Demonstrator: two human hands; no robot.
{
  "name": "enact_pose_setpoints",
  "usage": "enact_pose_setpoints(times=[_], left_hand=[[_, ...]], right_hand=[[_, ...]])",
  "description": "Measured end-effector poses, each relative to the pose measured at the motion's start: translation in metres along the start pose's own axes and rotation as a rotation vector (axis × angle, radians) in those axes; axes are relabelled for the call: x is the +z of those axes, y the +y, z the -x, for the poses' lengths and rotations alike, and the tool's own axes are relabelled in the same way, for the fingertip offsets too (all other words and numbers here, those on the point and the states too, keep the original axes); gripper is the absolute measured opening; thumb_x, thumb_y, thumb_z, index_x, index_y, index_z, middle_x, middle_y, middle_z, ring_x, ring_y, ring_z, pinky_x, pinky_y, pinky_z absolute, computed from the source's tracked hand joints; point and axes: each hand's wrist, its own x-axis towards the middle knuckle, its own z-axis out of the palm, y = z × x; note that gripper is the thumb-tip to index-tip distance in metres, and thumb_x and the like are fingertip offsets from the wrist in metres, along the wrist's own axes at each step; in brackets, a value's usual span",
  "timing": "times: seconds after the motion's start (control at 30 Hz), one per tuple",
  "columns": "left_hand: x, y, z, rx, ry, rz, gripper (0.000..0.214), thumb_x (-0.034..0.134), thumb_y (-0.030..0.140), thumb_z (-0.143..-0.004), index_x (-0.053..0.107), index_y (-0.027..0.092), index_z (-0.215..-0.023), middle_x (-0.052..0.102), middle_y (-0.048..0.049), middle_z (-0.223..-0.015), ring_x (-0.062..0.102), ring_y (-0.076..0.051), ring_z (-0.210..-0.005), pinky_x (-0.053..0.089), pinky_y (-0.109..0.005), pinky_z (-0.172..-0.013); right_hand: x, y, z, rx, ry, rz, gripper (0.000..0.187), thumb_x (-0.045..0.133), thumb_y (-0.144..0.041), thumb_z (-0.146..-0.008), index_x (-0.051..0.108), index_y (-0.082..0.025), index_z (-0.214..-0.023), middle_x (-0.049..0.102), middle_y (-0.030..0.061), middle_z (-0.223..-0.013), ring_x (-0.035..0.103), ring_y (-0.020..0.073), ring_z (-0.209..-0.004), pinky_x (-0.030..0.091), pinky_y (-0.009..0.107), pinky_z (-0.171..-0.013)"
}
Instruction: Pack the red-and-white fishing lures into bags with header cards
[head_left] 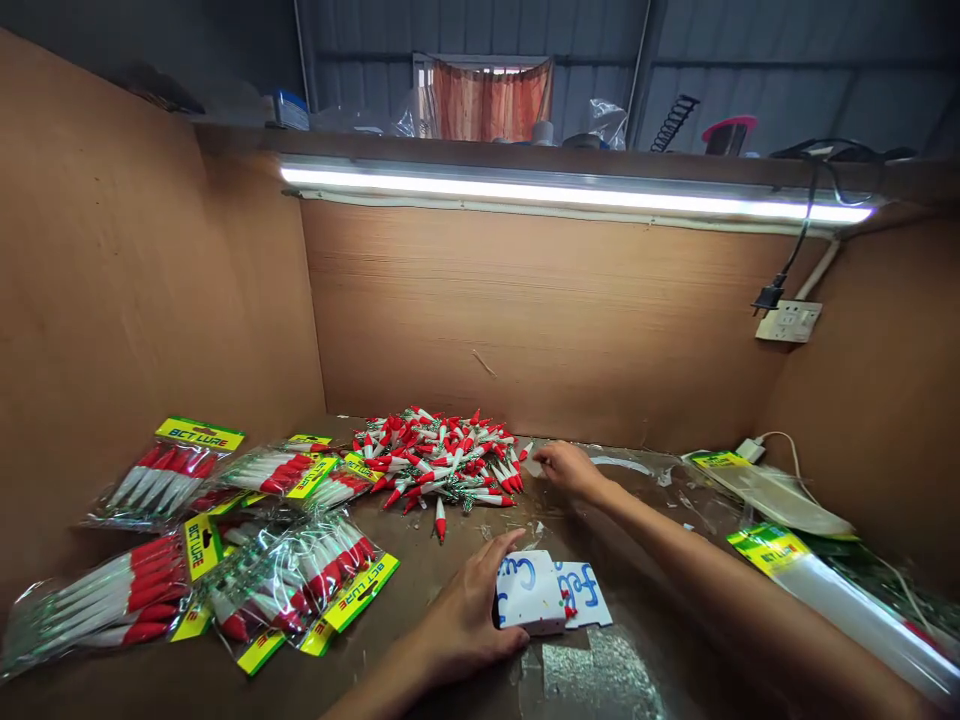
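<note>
My left hand (472, 610) is curled round the left end of a small white box (529, 590) with blue handwriting, thumb at the near side and fingers at the far side. The box's lettered flap (586, 595) lies out to the right, with a bit of red near the fold. Beyond it, my right hand (564, 467) is at the right edge of a heap of red-and-white fishing lures (442, 455). Its fingers are bent together; whatever they pinch is too small to make out. One lure (440, 520) lies apart at the front of the heap.
Clear packs of lures (292, 575) with yellow-green header cards are piled at the left. Empty-looking plastic bags (840, 590) lie at the right. Clear tape (596, 672) covers the near tabletop. Wooden walls enclose three sides; a plug (770, 294) hangs by a socket (789, 321).
</note>
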Motion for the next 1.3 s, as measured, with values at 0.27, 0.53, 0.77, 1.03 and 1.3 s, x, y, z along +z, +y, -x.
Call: enact_pose_setpoints(times=[0.27, 0.53, 0.77, 1.03, 1.3], left_hand=[[-0.005, 0.008, 0.001, -0.081, -0.048, 0.015, 0.107, 0.082, 0.025, -0.061, 0.028, 0.03, -0.152, 0.041, -0.0089, -0.154, 0.042, -0.034, -0.137, 0.033, -0.049, -0.115], [-0.003, 0.003, 0.002, -0.002, -0.026, 0.03, 0.105, 0.079, 0.021, -0.063, 0.025, 0.032, -0.153, 0.038, -0.0072, -0.155, 0.04, -0.032, -0.138, 0.032, -0.048, -0.116], [-0.002, -0.003, -0.002, 0.017, 0.006, -0.005, 0.1, 0.077, 0.019, -0.066, 0.026, 0.033, -0.152, 0.044, -0.0075, -0.151, 0.045, -0.032, -0.134, 0.036, -0.046, -0.113], [-0.002, -0.003, -0.004, 0.008, -0.01, -0.034, 0.099, 0.075, 0.019, -0.068, 0.025, 0.031, -0.153, 0.045, -0.0088, -0.15, 0.047, -0.032, -0.133, 0.036, -0.048, -0.112], [-0.006, 0.007, -0.003, -0.007, -0.043, -0.016, 0.102, 0.079, 0.021, -0.066, 0.026, 0.029, -0.152, 0.045, -0.0092, -0.15, 0.045, -0.032, -0.133, 0.035, -0.046, -0.113]], right_hand=[[0.019, 0.007, -0.069, 0.002, 0.089, -0.09, 0.022, 0.065, -0.033, -0.093, 0.067, -0.015, -0.107, 0.066, 0.0118, -0.114, 0.063, 0.0234, -0.104, 0.053, 0.04, -0.091], [-0.023, 0.016, 0.018, 0.06, 0.291, -0.466, 0.043, 0.053, -0.046, -0.093, 0.055, -0.017, -0.124, 0.07, 0.0114, -0.106, 0.068, 0.0215, -0.09, 0.054, 0.034, -0.078], [-0.02, 0.011, 0.13, 0.212, 0.184, -0.854, 0.034, 0.082, -0.042, -0.072, 0.068, -0.019, -0.093, 0.073, 0.0053, -0.088, 0.067, 0.0198, -0.079, 0.051, 0.031, -0.072], [0.011, 0.001, 0.15, 0.297, 0.028, -0.671, 0.029, 0.078, -0.041, -0.074, 0.073, -0.017, -0.088, 0.075, 0.0059, -0.085, 0.067, 0.0208, -0.076, 0.05, 0.03, -0.069], [0.018, -0.034, 0.133, -0.124, -0.116, -0.251, 0.011, 0.072, -0.032, -0.084, 0.079, -0.023, -0.089, 0.074, 0.0023, -0.084, 0.063, 0.0194, -0.087, 0.044, 0.03, -0.081]])
